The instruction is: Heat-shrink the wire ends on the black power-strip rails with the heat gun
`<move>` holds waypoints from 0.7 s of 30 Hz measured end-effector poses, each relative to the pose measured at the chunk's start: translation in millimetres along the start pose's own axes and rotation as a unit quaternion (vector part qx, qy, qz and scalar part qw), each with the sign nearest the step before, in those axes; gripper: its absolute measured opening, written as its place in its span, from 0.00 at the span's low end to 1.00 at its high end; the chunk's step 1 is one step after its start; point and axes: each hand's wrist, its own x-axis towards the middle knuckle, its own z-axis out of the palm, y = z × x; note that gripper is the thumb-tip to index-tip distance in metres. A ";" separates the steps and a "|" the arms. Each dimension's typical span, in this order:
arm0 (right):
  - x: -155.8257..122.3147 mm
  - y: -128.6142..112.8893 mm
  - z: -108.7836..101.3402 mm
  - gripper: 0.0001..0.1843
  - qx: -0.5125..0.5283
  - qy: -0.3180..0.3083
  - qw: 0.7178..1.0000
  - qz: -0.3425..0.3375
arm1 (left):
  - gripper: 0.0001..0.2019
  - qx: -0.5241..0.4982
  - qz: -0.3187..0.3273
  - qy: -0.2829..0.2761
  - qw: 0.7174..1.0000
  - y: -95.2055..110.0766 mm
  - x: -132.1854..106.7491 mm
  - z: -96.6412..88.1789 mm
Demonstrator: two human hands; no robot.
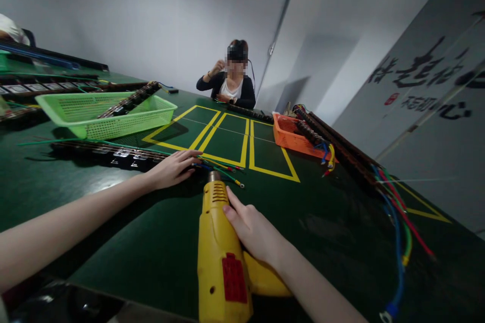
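Observation:
My right hand [252, 229] is wrapped round a yellow heat gun [215, 237], its metal nozzle pointing forward toward several wires. My left hand [176, 167] is closed over these wires [220, 164], fingers on top and thumb nearer me. They are green, yellow, blue and red, and end in ring terminals. Just ahead of the nozzle, one green wire carries a ring terminal with a yellow sleeve [238, 183]. Left of my hand, the long dark wiring strip [113, 155] lies flat on the green table [159, 257], partly hidden by the hand.
A light green basket [76, 128] holds one dark strip. An orange basket [291, 139] stands at the right, beside long dark strips [337, 136] with coloured wires hanging off. Yellow tape [227, 159] marks boxes on the table. Another person [233, 86] sits across.

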 end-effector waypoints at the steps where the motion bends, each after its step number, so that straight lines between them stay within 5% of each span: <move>1: 2.5 -4.0 2.1 0.38 0.000 -0.001 1.000 0.000 | 0.13 -0.008 -0.003 0.005 1.000 0.6 1.3 1.1; 10: 35.8 -21.7 16.7 0.39 0.030 0.011 0.999 0.009 | 0.12 -0.041 -0.015 0.014 0.999 -3.5 3.8 2.2; 21: 44.1 -13.1 20.3 0.32 0.070 0.021 0.997 -0.018 | 0.12 -0.021 0.009 0.013 1.000 -7.3 3.0 1.3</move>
